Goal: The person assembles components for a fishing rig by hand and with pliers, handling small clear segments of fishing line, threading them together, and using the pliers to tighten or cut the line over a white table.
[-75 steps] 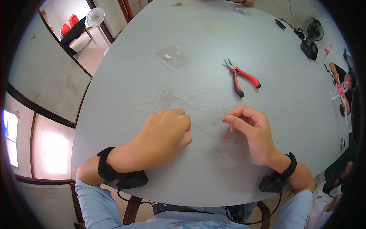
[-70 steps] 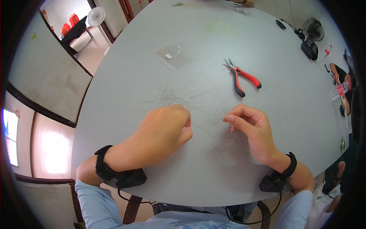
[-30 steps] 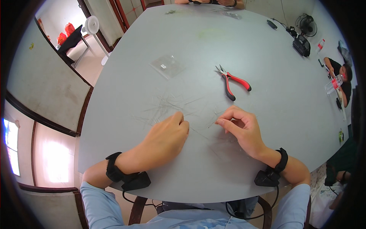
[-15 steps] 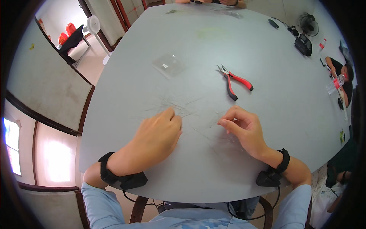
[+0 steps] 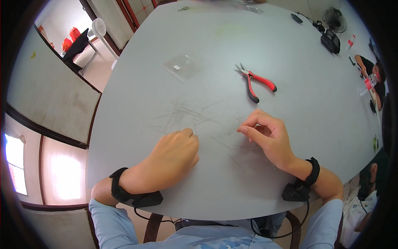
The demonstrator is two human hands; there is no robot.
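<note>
Thin wires (image 5: 182, 114) lie scattered on the grey table (image 5: 290, 54), just beyond both hands; they look hair-fine, straight and pale, hard to see against the top. The left hand (image 5: 172, 155) rests knuckles-up, fingertips curled down at the near edge of the scatter; whether it pinches a strand I cannot tell. The right hand (image 5: 267, 139) presses thumb and forefinger together, seemingly on one strand. Working well probably means isolating one wire with light pressure. Red-handled pliers (image 5: 255, 81) and a clear packet (image 5: 181, 67) lie farther off.
</note>
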